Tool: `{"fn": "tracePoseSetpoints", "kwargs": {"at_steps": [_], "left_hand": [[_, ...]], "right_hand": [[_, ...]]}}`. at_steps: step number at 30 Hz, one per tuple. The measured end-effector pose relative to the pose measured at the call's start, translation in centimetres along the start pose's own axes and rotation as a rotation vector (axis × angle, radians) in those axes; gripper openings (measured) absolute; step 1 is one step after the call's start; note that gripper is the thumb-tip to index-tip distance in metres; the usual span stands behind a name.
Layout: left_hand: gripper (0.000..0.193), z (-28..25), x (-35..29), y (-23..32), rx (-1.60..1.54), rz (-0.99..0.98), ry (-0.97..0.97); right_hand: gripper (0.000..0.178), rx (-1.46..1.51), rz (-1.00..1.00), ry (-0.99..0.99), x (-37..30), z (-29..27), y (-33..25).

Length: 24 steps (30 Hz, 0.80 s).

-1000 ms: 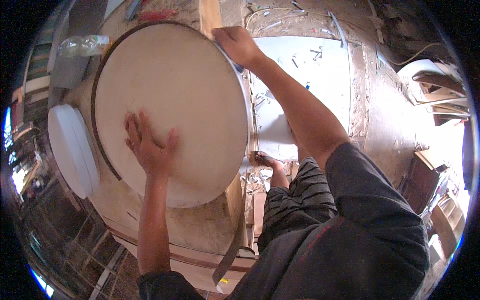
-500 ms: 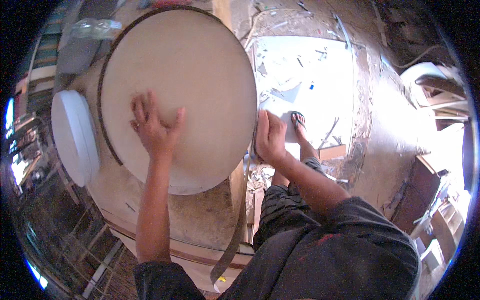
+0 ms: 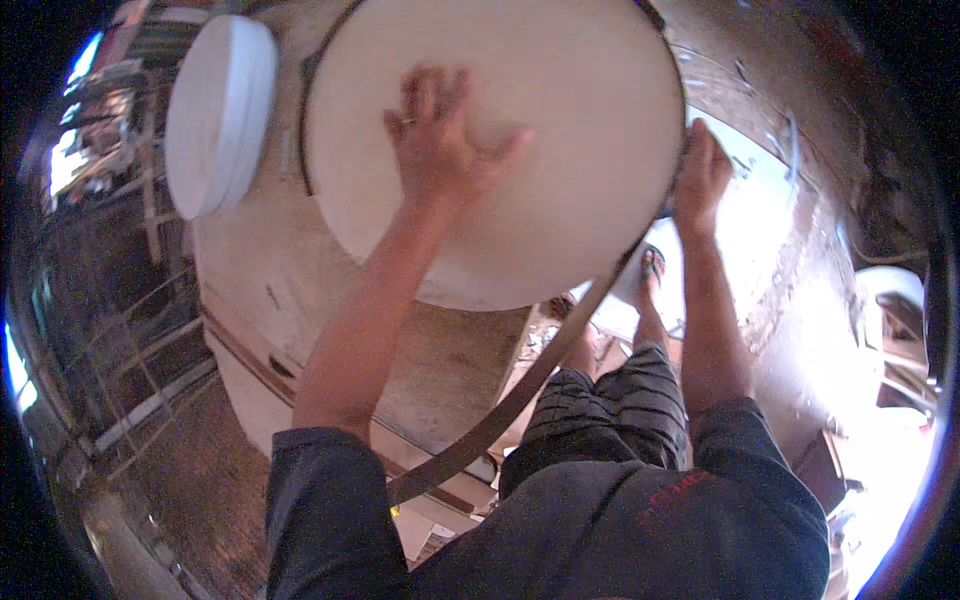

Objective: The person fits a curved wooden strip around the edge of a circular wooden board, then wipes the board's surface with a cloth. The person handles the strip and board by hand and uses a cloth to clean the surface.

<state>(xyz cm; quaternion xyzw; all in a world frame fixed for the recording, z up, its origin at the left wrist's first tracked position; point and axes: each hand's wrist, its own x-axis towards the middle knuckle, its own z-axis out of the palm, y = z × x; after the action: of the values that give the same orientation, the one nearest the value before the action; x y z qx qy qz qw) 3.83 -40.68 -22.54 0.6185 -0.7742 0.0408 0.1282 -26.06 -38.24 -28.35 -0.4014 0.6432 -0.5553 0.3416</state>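
Note:
A large round pale board [image 3: 560,190] lies flat, with a thin dark edging strip [image 3: 303,130] along much of its rim. My left hand [image 3: 440,150] is laid over its upper face, fingers spread. At the right rim, my right hand [image 3: 703,180] is closed against the edge where the strip runs. A small dark thing shows under its palm; what the fingers grip is hidden. From near there, the loose length of strip [image 3: 490,425] curves down and left, passing in front of my body to my left sleeve.
Beneath the board is a worn wooden worktable [image 3: 440,355]. White round discs [image 3: 220,115] stand stacked at its left. A brightly lit white sheet [image 3: 755,165] with scraps lies on the floor at right. My sandalled foot [image 3: 652,265] is near it.
The view has shifted, so the board appears higher and further right. The strip's loose tail now bows further left. Both hands remain at the board, the left spread, the right at the rim.

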Motion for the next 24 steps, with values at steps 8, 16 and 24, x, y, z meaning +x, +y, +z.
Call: {"fn": "tracePoseSetpoints", "kwargs": {"at_steps": [8,16,24], "left_hand": [[0.098,0.0,0.5,0.0,0.046,0.012,-0.018],[0.096,-0.2,0.9,-0.2,0.042,0.054,-0.023],[0.095,-0.5,0.3,-1.2,0.071,0.029,-0.082]], "right_hand": [[0.045,-0.033,-0.009,0.173,-8.8,0.9,-0.3],[0.037,-0.003,0.058,0.154,-14.4,2.0,-2.2],[0.038,-0.119,0.056,0.102,-10.7,1.3,-3.1]]}}
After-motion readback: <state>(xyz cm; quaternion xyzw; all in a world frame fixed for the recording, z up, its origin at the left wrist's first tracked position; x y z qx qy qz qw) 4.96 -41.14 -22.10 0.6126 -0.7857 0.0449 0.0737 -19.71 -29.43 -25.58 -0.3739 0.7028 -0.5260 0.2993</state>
